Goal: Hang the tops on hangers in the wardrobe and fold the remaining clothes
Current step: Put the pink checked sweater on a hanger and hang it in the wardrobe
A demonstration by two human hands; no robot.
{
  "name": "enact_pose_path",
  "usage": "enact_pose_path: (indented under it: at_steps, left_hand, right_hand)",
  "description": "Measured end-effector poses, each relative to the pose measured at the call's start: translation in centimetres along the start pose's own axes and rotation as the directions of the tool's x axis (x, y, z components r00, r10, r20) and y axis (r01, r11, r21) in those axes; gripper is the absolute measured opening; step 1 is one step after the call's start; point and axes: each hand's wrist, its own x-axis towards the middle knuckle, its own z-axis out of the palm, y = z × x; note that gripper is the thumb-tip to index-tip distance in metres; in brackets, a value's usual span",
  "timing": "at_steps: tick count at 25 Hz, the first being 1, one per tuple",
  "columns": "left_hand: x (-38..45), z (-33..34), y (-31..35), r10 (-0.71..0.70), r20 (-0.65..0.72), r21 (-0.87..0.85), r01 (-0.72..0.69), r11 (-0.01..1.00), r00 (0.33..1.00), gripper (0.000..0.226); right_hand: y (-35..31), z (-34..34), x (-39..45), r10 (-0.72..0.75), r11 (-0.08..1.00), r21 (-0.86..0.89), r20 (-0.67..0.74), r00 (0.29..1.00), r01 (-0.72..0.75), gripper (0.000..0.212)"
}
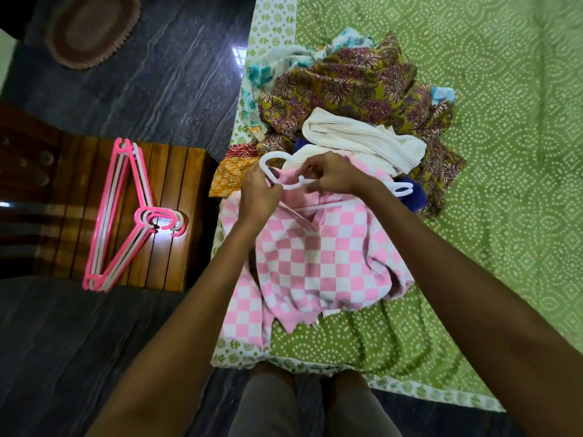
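Checked pink top (318, 257) on bed (504, 152), white hanger (284, 175) pinched at collar by both hands' fingers (310, 170)

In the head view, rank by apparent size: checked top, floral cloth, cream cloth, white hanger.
1. Checked top, though nearest the camera.
2. Floral cloth, close behind and partly buried, so unsure.
3. Cream cloth.
4. White hanger, partly hidden inside the top.

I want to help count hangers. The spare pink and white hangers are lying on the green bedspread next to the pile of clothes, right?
Not quite. The head view shows the spare pink and white hangers lying on the wooden stool beside the bed, not on the green bedspread. The pile of clothes is on the bedspread.
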Motion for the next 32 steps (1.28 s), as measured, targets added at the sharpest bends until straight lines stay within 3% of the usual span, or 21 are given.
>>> enact_pose_path:
  at_steps: [2, 3, 5, 7, 9, 10, 11, 12, 13, 15, 17, 18, 19, 21, 22, 23, 24, 26, 27, 29, 32]
  left_hand:
    - [0.2, -0.6, -0.2, -0.043, -0.023, -0.002, 0.042, 0.999, 0.999, 0.019]
    - [0.1, -0.6, -0.1, -0.046, -0.027, -0.012, 0.046, 0.999, 0.999, 0.019]
    - [-0.3, -0.6, 0.5, -0.040, 0.015, -0.031, 0.040, 0.999, 0.999, 0.024]
    - [-0.4, -0.6, 0.8, -0.114, 0.254, -0.010, 0.120, 0.993, 0.961, 0.049]
    - [-0.7, -0.9, 1.2, -0.332, 0.493, 0.319, 0.188, 0.929, 0.804, 0.074]
    - [-1.1, -1.1, 1.9, -0.416, 0.461, 0.518, 0.143, 0.844, 0.784, 0.068]
    - [-1.3, -0.9, 2.9, -0.373, 0.381, 0.615, 0.069, 0.785, 0.846, 0.053]
    - [-1.5, -0.6, 4.3, -0.229, 0.290, 0.599, 0.011, 0.801, 0.929, 0.040]
    - [-1.5, 0.1, 5.5, -0.042, 0.236, 0.510, -0.087, 0.856, 0.971, 0.033]
    - [-0.8, 1.7, 7.2, 0.187, 0.345, 0.312, -0.301, 0.901, 0.920, 0.033]
    - [0.9, 3.1, 6.8, 0.199, 0.525, 0.149, -0.319, 0.936, 0.828, 0.030]
    - [1.7, 3.5, 5.9, 0.205, 0.547, 0.102, -0.307, 0.946, 0.812, 0.028]
    - [2.3, 3.6, 5.0, 0.234, 0.527, 0.050, -0.304, 0.951, 0.817, 0.028]
    - [2.9, 3.2, 3.8, 0.268, 0.449, -0.023, -0.289, 0.957, 0.852, 0.032]
    - [3.2, 3.0, 3.5, 0.275, 0.419, -0.037, -0.286, 0.957, 0.865, 0.031]
    - [3.4, 3.0, 3.2, 0.287, 0.404, -0.041, -0.297, 0.954, 0.869, 0.031]
    - [3.6, 3.0, 3.2, 0.294, 0.402, -0.023, -0.312, 0.950, 0.867, 0.032]
    - [3.9, 3.1, 3.5, 0.289, 0.421, 0.011, -0.323, 0.946, 0.860, 0.033]
    - [4.0, 3.1, 3.6, 0.279, 0.424, 0.019, -0.317, 0.948, 0.861, 0.033]
    - [4.1, 3.0, 3.7, 0.265, 0.422, 0.021, -0.301, 0.953, 0.867, 0.034]
    - [4.0, 2.9, 3.8, 0.273, 0.417, 0.017, -0.307, 0.951, 0.867, 0.034]
  right_hand:
    - [2.4, -1.3, -1.2, 0.057, 0.976, -0.209, -0.034, 0.998, -0.063, 0.019]
    - [3.9, -1.9, -2.2, 0.095, 0.969, -0.218, -0.091, 0.991, -0.113, 0.018]
    - [5.9, -1.8, -4.0, 0.171, 0.978, -0.082, -0.225, 0.959, -0.193, 0.014]
    - [6.2, -0.7, -3.9, 0.201, 0.978, 0.016, -0.329, 0.923, -0.208, 0.013]
    - [5.7, 0.1, -2.6, 0.172, 0.984, 0.007, -0.348, 0.922, -0.181, 0.014]
    - [5.2, 0.2, -1.9, 0.142, 0.987, -0.026, -0.349, 0.926, -0.161, 0.014]
    - [4.7, 0.1, -1.4, 0.116, 0.988, -0.057, -0.351, 0.929, -0.145, 0.014]
    - [4.2, 0.1, -1.1, 0.083, 0.991, -0.069, -0.358, 0.930, -0.115, 0.015]
    - [3.7, 0.0, -0.9, 0.048, 0.996, -0.058, -0.358, 0.932, -0.073, 0.018]
    - [2.9, -0.2, -1.4, -0.023, 1.000, 0.006, -0.336, 0.942, 0.026, 0.024]
    - [2.8, -0.6, -2.3, -0.081, 0.993, 0.040, -0.407, 0.910, 0.107, 0.027]
    - [3.4, -1.0, -2.7, -0.091, 0.991, 0.033, -0.533, 0.841, 0.128, 0.026]
    - [4.1, -1.3, -3.2, -0.064, 0.992, 0.032, -0.692, 0.719, 0.119, 0.024]
    - [6.2, -1.7, -4.4, 0.172, 0.980, 0.197, -0.918, 0.357, 0.033, 0.021]
    - [6.8, -1.2, -4.8, 0.329, 0.940, 0.340, -0.914, 0.238, 0.009, 0.020]
    - [7.2, -0.2, -4.8, 0.444, 0.890, 0.457, -0.864, 0.237, -0.003, 0.018]
    - [7.5, 1.1, -4.2, 0.498, 0.853, 0.521, -0.802, 0.329, -0.020, 0.015]
    - [7.7, 3.7, -2.5, 0.514, 0.810, 0.580, -0.629, 0.583, -0.087, 0.009]
    - [7.3, 4.5, -1.7, 0.517, 0.791, 0.600, -0.551, 0.655, -0.119, 0.013]
    - [6.9, 5.7, -0.4, 0.498, 0.814, 0.557, -0.522, 0.693, -0.166, 0.025]
    - [6.9, 6.5, 0.9, 0.500, 0.862, 0.409, -0.592, 0.632, -0.299, 0.040]
